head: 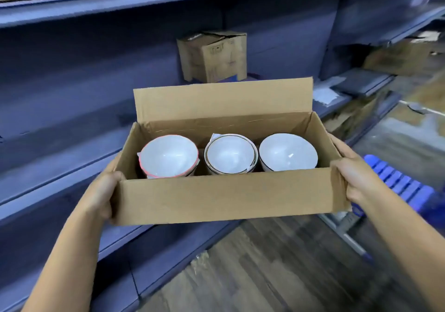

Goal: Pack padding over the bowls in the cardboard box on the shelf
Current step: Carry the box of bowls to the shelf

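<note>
1. Cardboard is all you carry so far: the cardboard box point(224, 198) sits at the middle of your view, held in the air in front of the blue shelf point(60, 167), not yet resting on it.
2. Three stacks of white bowls point(230, 155) stand side by side inside, rims uncovered; no padding shows anywhere in view.
3. You look to be at the carrying step. Next, set the box flat on the shelf, toward 10 o'clock, keeping it level so the stacks stay apart.
4. Your left hand point(101, 191) at 9 o'clock wraps the box's left end, fingers curled around the corner.
5. Your right hand point(354, 177) at 3 o'clock clasps the right end, thumb over the near edge.
6. The rear flap stands upright; padding must go in under it.
</note>
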`<state>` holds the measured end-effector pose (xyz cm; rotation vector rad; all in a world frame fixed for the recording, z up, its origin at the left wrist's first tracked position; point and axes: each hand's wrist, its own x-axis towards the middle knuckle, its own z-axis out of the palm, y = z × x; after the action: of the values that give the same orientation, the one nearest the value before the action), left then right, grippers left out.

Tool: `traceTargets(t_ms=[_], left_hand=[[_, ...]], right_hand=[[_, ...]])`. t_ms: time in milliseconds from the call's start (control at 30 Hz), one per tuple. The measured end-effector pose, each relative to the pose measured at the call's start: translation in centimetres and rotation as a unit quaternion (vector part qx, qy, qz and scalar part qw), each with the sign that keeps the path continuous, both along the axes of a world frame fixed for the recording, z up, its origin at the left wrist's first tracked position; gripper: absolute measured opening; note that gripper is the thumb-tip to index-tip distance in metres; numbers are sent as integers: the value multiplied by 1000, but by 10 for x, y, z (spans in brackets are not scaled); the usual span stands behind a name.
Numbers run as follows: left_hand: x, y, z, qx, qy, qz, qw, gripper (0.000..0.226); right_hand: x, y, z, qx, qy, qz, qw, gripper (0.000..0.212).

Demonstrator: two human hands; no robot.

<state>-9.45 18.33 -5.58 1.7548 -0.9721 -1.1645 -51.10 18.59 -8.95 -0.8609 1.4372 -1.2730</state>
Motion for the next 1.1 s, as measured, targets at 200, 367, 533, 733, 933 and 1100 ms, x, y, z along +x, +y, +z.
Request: traceTargets(t_ms=[200,367,533,733,933,1100], left_hand=[[-53,12,-24,23,4,-27,999,63],[-96,30,-43,75,6,-49,996,36],[-130,38,-72,91,-12,-100,991,57],[-177,31,-93,84,11,-191,978,63],[-221,-15,-104,138,-2,-200,970,34],[-255,-64,-109,80,27,-303,949,71]], right_hand=[[-51,70,-16,39,14,-52,998,79],[-93,135,-38,76,11,-115,990,81],[-122,196,-50,98,32,-155,983,83],[-145,235,-57,109,28,-204,972,85],[-158,227,-70,143,11,-257,956,84],[-166,199,-78,161,18,-307,938,83]])
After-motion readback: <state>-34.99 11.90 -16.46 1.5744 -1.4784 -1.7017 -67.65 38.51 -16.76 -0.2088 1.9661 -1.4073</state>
